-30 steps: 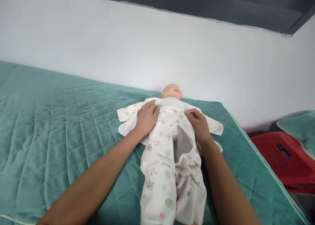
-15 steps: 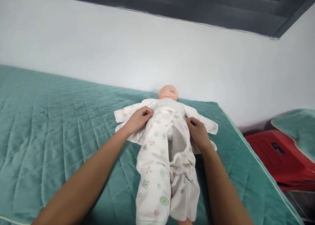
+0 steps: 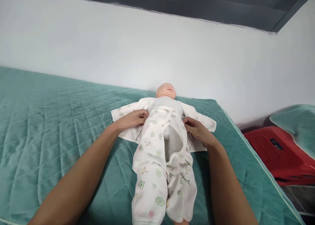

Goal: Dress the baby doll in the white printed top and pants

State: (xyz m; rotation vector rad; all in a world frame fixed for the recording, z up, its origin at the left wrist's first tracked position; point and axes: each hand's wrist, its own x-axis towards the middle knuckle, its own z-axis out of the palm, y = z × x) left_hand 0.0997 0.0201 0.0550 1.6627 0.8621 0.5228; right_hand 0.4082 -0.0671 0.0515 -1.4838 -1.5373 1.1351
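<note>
A baby doll (image 3: 166, 91) lies on its back, head toward the wall, one foot showing at the bottom edge. It wears white printed baby pants (image 3: 150, 152) with an open crotch, pulled up over its middle. Beneath its torso a printed baby jacket (image 3: 130, 134) is spread open, sleeves out to both sides. My left hand (image 3: 135, 118) is closed at the left side of the pants' upper part, thumb and fingers pinched on the cloth. At the opposite side my right hand (image 3: 197, 128) has its fingers curled onto the pants' edge; the fingertips are partly hidden.
A green quilted cover (image 3: 69, 126) lies under the doll, with a pale piped edge on the right. Behind rises a white wall (image 3: 137, 51) below a dark frame (image 3: 172, 5). Beyond the right edge stand a red plastic item (image 3: 278, 152) and green fabric (image 3: 297, 123).
My left hand has shifted slightly left and turned flatter along the doll's side. My right wrist has swung a little outward. The view has moved slightly; the doll lies as before.
</note>
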